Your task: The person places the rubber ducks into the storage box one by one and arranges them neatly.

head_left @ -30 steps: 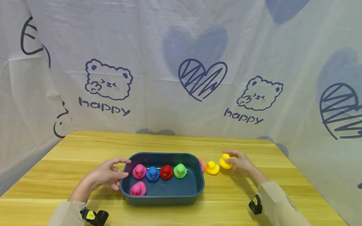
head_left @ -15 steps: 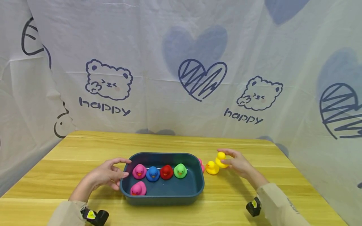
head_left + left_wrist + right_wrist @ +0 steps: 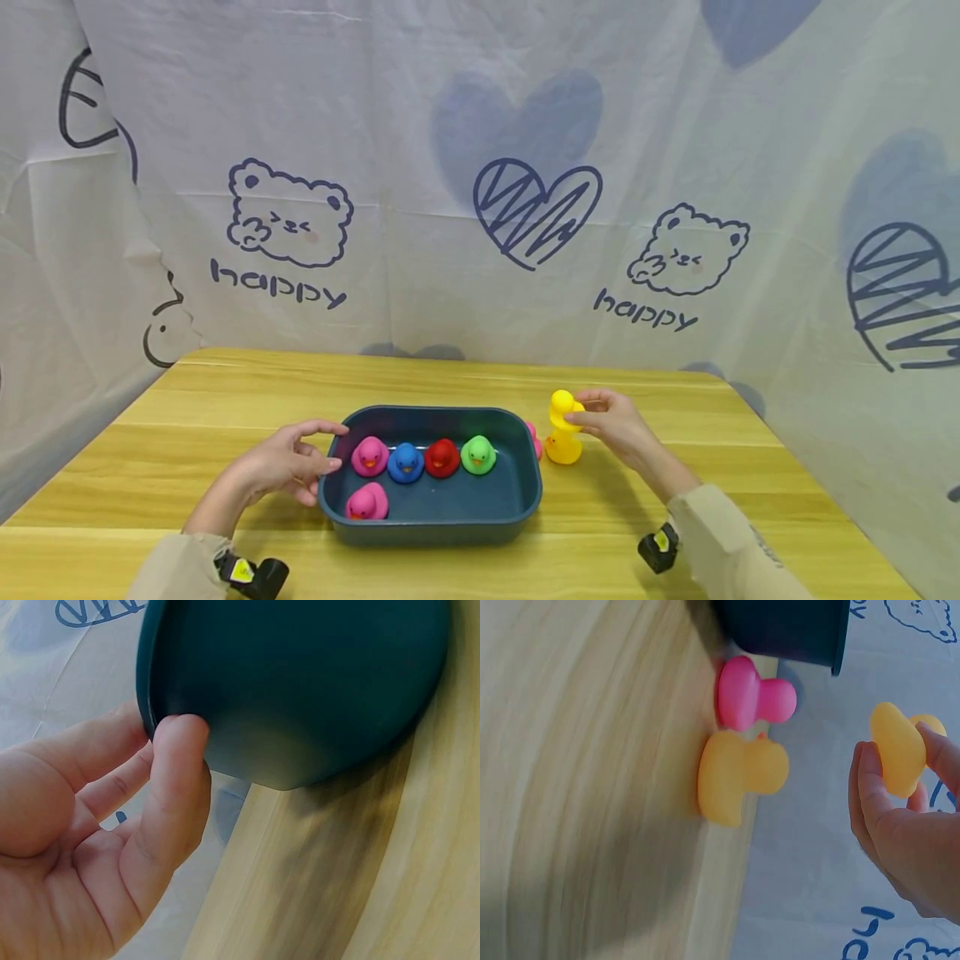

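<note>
My right hand pinches a yellow rubber duck and holds it up off the table. In the head view it overlaps the top of a second yellow rubber duck; the right wrist view shows the held duck well clear above that one. With thumb and fingers, my left hand grips the left rim of a dark teal plastic tub. Inside the tub, a pink duck, a blue duck, a red duck and a green duck line up; another pink duck lies nearer me.
Between the tub and the standing yellow duck sits a pink duck, mostly hidden behind the tub wall in the head view. Everything stands on a wood-grain table. A white printed cloth hangs behind the table's back edge.
My right hand has moved left with the yellow duck, from right of the standing yellow duck to above it. My left hand and the tub have stayed put.
</note>
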### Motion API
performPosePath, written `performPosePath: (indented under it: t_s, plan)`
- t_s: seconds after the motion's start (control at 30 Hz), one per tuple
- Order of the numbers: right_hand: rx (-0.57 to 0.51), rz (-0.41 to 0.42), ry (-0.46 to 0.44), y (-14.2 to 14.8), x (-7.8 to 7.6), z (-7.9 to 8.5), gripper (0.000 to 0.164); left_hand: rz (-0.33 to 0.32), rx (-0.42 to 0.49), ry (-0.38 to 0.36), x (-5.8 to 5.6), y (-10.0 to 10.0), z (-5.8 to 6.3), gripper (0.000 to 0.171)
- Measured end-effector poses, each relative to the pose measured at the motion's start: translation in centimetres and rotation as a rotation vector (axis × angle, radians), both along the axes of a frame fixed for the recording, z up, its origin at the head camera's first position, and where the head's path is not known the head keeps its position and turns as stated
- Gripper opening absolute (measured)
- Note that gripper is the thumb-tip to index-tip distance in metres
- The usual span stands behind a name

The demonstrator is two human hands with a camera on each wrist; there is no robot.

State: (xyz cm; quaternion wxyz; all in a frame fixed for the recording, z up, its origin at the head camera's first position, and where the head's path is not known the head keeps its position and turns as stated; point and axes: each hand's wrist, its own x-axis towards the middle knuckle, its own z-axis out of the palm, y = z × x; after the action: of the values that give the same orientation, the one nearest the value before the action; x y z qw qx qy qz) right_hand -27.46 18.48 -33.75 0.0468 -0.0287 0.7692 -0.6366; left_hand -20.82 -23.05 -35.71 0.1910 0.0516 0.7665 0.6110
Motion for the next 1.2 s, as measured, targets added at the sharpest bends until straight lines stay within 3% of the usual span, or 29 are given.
performPosePath:
  t_s: [0.17,0.5,1.03,1.2]
  plan:
    - [-0.048,0.012,-0.004,-1.1,0.2,0.3,0.036,-0.012,0.010,0.012,0.0,0.0,-0.1,0.056]
    - [-0.137,0.137,-0.028,-3.4,0.8,1.2,0.036,-0.014,0.005,0.013,-0.1,0.0,-0.2,0.056]
    - [-0.117,0.248,0.007,-7.0,1.1,0.7,0.041,-0.013,0.000,0.015,-0.1,0.0,-0.2,0.055]
    - [-0.120,0.239,0.003,-8.1,1.2,0.7,0.041,-0.009,0.003,0.009,-0.1,0.0,-0.1,0.055]
